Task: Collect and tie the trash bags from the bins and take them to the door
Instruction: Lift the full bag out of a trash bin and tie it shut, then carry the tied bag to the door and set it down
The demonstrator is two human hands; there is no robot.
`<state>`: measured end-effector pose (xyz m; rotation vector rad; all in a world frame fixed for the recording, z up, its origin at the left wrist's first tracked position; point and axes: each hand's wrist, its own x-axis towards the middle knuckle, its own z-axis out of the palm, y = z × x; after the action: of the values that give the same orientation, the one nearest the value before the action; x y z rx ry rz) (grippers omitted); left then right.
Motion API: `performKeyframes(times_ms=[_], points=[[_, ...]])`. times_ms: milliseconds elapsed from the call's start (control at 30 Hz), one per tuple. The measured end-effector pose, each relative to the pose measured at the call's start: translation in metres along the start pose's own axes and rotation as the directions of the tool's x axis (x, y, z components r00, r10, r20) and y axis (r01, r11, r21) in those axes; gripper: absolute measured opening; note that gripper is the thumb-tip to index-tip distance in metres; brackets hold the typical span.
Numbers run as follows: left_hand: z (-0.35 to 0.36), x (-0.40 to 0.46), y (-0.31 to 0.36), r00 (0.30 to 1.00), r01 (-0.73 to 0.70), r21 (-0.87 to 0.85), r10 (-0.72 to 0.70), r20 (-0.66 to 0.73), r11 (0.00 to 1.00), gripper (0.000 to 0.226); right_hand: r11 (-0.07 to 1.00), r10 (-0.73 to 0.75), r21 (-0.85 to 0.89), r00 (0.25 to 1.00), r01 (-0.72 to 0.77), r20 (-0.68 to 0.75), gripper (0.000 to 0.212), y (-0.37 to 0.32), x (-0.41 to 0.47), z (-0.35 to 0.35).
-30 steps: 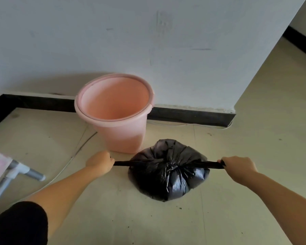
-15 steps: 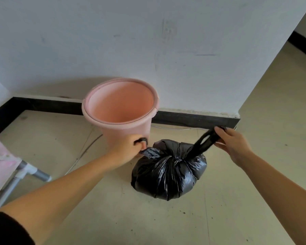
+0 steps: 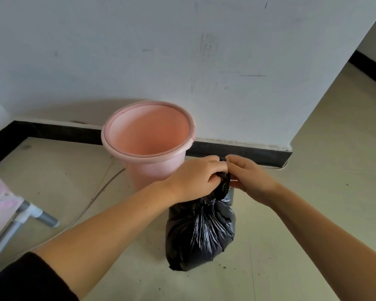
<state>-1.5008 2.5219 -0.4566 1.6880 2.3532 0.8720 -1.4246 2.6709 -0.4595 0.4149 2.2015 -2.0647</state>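
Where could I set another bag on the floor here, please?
Bare floor lies right of the black trash bag, toward the wall corner, and in front of it. It is crowded left: the pink bucket, a thin cable and a grey frame leg. Both hands meet above the bag.

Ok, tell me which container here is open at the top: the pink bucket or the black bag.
The round pink plastic bucket: its mouth gapes open. The black plastic trash bag is gathered shut at its neck.
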Motion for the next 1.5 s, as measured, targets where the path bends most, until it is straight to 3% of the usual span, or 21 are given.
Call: performKeyframes(times_ms=[133,233,333,433,500,567,600,667,767,833,900,1100,1233,1500], points=[[0.002,0.005,0.0,0.985,0.154,-0.146,-0.163,-0.048,0.977,0.019,0.995,-0.007,0.098,0.998,0.001,0.065,0.026,0.0,-0.002,-0.001],[0.002,0.01,-0.01,0.953,0.268,-0.31,-0.299,-0.055,0.912,0.029,0.997,-0.058,-0.045,0.986,0.066,0.159,0.032,-0.003,-0.005,-0.001],[0.005,0.009,-0.017,0.972,0.223,-0.417,-0.169,0.163,0.881,0.025,0.991,-0.092,-0.079,0.986,0.104,0.138,0.01,-0.003,-0.002,-0.003],[0.011,0.004,-0.029,0.9,0.427,-0.569,-0.266,0.346,0.703,0.015,0.99,-0.083,-0.107,0.995,0.089,0.056,0.007,0.004,0.003,-0.015],[0.016,0.002,-0.041,0.87,0.492,-0.654,-0.338,0.358,0.575,0.013,0.974,-0.056,-0.221,0.998,0.06,0.021,0.008,0.012,0.003,-0.022],[0.021,0.003,-0.046,0.862,0.506,-0.677,-0.348,0.369,0.535,0.013,0.943,-0.023,-0.332,1.0,0.026,0.014,0.004,0.022,0.003,-0.022],[0.024,0.004,-0.047,0.858,0.514,-0.662,-0.342,0.383,0.545,0.015,0.913,-0.02,-0.407,1.0,0.02,0.004,0.011,0.028,0.003,-0.02],[0.031,0.007,-0.048,0.848,0.523,-0.539,-0.343,0.403,0.66,0.02,0.796,-0.038,-0.605,0.999,0.022,-0.014,0.022,0.041,0.006,-0.014],[0.047,0.006,-0.06,0.853,0.424,-0.191,-0.319,0.413,0.885,0.034,0.5,-0.02,-0.862,0.997,0.076,0.076,0.028,0.066,0.009,-0.011],[0.062,0.0,-0.069,0.852,0.34,-0.065,-0.278,0.443,0.938,0.034,0.33,0.055,-0.936,0.987,0.123,0.149,0.033,0.081,0.011,-0.01],[0.075,-0.007,-0.075,0.853,0.283,0.029,-0.265,0.449,0.959,0.035,0.249,0.101,-0.956,0.977,0.157,0.187,0.034,0.089,0.013,-0.009],[0.057,-0.013,-0.047,0.804,0.345,0.074,-0.335,0.491,0.936,0.037,0.264,0.149,-0.951,0.967,0.163,0.207,0.032,0.064,-0.009,-0.01],[0.006,0.01,0.008,0.764,0.396,0.046,-0.356,0.539,0.917,0.035,0.312,0.197,-0.943,0.963,0.115,0.183,0.031,-0.006,-0.04,-0.027],[-0.126,0.058,0.125,0.757,0.361,0.035,-0.315,0.573,0.932,0.037,0.311,0.211,-0.949,0.969,0.06,0.13,0.029,-0.17,-0.114,-0.059]])
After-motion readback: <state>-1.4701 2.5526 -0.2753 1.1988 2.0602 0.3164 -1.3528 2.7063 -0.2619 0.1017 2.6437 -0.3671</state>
